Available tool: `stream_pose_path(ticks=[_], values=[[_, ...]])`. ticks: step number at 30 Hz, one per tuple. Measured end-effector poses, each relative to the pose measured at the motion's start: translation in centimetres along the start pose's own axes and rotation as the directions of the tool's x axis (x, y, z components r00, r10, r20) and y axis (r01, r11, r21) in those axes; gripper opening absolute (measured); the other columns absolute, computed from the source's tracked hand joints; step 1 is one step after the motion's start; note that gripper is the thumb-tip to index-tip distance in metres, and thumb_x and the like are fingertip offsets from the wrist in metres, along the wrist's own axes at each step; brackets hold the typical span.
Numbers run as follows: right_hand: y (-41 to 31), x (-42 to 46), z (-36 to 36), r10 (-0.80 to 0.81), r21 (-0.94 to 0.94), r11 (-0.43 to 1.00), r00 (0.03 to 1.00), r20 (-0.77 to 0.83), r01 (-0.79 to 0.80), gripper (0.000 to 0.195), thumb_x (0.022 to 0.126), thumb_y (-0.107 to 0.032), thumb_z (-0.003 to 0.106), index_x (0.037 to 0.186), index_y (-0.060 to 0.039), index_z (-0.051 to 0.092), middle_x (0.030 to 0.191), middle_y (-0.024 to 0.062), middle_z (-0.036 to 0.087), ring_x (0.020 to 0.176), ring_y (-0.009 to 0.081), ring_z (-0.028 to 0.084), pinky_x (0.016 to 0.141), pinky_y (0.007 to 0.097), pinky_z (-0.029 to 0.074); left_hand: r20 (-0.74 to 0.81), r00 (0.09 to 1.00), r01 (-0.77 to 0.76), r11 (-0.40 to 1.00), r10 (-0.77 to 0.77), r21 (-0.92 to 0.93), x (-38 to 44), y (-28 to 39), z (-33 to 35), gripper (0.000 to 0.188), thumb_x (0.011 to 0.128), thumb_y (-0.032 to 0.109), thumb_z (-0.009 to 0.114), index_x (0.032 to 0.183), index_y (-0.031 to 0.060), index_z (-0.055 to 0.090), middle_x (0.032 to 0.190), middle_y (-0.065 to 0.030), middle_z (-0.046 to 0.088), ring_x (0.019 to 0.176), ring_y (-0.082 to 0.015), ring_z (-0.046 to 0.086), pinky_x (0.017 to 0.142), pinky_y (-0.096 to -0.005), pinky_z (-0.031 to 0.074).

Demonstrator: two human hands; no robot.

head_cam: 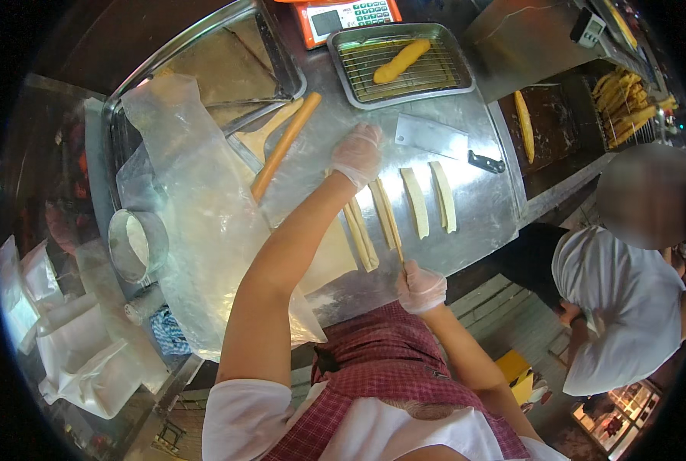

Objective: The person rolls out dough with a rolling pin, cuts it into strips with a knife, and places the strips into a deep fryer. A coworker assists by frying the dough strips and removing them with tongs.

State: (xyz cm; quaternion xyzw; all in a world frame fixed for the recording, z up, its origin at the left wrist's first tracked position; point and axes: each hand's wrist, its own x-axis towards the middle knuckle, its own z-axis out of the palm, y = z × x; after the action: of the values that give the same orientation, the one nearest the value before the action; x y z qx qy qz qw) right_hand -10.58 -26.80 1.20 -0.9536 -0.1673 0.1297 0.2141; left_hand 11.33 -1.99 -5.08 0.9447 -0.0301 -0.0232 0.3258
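My right hand (pixel 422 288), in a clear plastic glove, grips a thin stick (pixel 400 252) that points up along a pale dough strip (pixel 384 210). Beyond the strips' far ends is my left hand (pixel 358 151), gloved too and curled, its fingertips hidden. A wider dough strip (pixel 360 236) lies to the left of the stick. Two more strips, one (pixel 415 203) and another (pixel 444 196), lie apart on the right. A cleaver (pixel 432 136) rests above them. Left of my left hand is a wooden rolling pin (pixel 286 147). Sheet dough (pixel 328 256) lies partly under my left forearm.
Plastic sheeting (pixel 205 201) covers the left of the metal table (pixel 481 213). A wire-racked tray (pixel 349 95) holds a fried dough piece, beside a digital scale (pixel 320 29). A metal bowl (pixel 138 245) stands left. A person (pixel 619 299) in a white shirt is at the right.
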Motion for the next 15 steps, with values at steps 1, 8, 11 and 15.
stream_pose_path(ticks=[1,8,11,15], values=[[0.1,0.2,0.3,0.004,-0.009,1.0,1.0,0.006,-0.004,0.022,0.088,-0.02,0.072,0.099,-0.0142,0.054,0.063,0.0149,0.061,0.059,0.0451,0.064,0.057,0.0576,0.051,0.027,1.0,0.012,1.0,-0.013,0.013,0.1,0.0,-0.1,0.02,0.097,0.014,0.059,0.115,0.0091,0.064,0.124,-0.0178,0.067,0.119,-0.0384,0.066,0.1,-0.0485,0.055],[2.9,-1.4,4.3,0.053,-0.057,0.997,0.995,0.083,-0.049,0.023,0.086,-0.019,0.072,0.097,-0.0141,0.053,0.061,0.0114,0.06,0.058,0.0414,0.064,0.052,0.0556,0.049,0.168,0.986,-0.023,0.978,-0.012,0.206,-1.1,0.8,0.2,0.014,0.099,0.019,0.058,0.102,0.0123,0.07,0.106,-0.0157,0.073,0.1,-0.0398,0.073,0.089,-0.0511,0.059],[2.8,0.2,3.1,0.001,-0.021,1.0,0.995,0.105,0.001,0.019,0.087,-0.017,0.07,0.091,-0.0123,0.052,0.063,0.0112,0.06,0.057,0.0405,0.063,0.052,0.0542,0.049,0.163,0.983,-0.11,0.978,0.08,0.18,-0.5,0.2,0.2,0.015,0.099,0.02,0.059,0.102,0.0136,0.072,0.102,-0.0146,0.075,0.097,-0.0392,0.075,0.084,-0.052,0.06],[2.0,2.4,3.5,-0.087,-0.058,0.995,0.996,-0.027,0.085,0.017,0.085,-0.016,0.069,0.085,-0.0103,0.053,0.063,0.0111,0.059,0.055,0.0383,0.061,0.051,0.053,0.05,0.198,0.979,-0.087,0.968,0.04,0.237,-0.1,-0.5,0.9,0.014,0.098,0.022,0.062,0.1,0.0134,0.072,0.102,-0.0144,0.075,0.094,-0.0382,0.075,0.08,-0.0522,0.06]])
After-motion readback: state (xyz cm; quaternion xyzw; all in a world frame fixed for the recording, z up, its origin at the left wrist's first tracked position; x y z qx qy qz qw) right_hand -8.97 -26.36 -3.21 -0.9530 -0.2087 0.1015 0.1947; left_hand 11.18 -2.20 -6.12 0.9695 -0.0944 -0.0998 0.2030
